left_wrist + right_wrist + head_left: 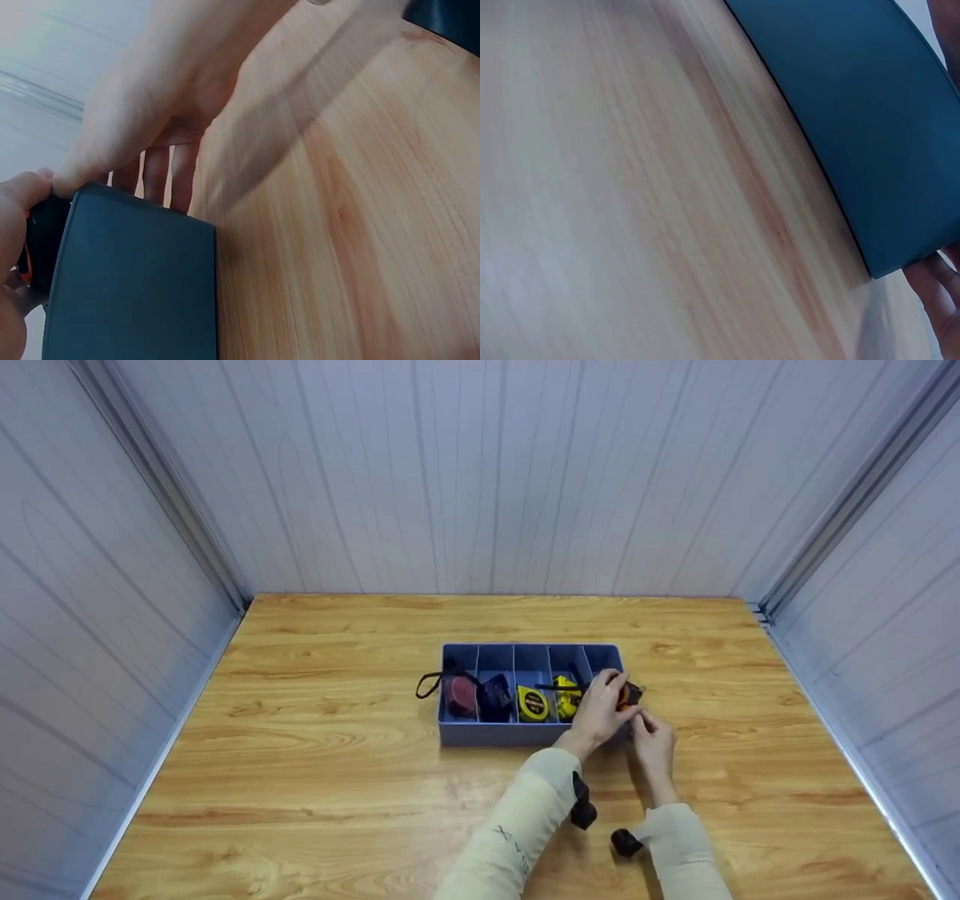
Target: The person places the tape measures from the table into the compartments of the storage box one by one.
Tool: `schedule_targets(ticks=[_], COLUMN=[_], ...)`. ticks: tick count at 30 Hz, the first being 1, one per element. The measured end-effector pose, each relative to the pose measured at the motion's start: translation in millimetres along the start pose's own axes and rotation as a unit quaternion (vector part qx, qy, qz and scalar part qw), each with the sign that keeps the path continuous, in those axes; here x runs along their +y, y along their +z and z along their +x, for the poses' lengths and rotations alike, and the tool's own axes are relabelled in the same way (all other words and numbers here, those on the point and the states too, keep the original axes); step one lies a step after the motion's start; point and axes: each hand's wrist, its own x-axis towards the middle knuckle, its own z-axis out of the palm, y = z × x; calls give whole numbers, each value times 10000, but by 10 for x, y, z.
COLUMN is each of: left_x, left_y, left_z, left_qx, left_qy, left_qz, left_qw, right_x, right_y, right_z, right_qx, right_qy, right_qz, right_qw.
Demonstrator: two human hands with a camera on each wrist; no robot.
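A blue-grey divided box (499, 733) stands on the table. At its right end compartment my left hand (600, 709) grips a black-and-orange tape measure (632, 695), whose dark body shows beside the box wall in the left wrist view. My right hand (654, 742) is at the box's front right corner. There its thumb touches the rim beside the tape measure, and other fingers (156, 174) extend behind the box. Whether it pinches anything is hidden. The other compartments hold a reddish tape measure (460, 696), a dark blue one (495, 697) and yellow ones (533, 704).
A black wrist strap (429, 685) hangs over the box's left edge. The wooden table (315, 780) extends on both sides and in front. Pale panel walls (465, 480) enclose it at the back and sides. Black wrist cameras (625, 843) jut from both sleeves.
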Motion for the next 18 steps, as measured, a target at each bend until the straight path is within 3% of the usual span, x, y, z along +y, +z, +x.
schedule_targets(ticks=[7,18], left_x=[-30,-39], left_y=[-12,-34], left_z=[22,74], left_qx=[22,-180], left_qy=[-34,-465], left_qz=[-308,-708], left_qw=[9995,9962], right_x=[13,-8], right_y=[-18,-18], right_z=[-14,-17], right_qx=[-210,-146], right_qy=[166,214], right_qz=[98,-24], right_qw=[9996,9997])
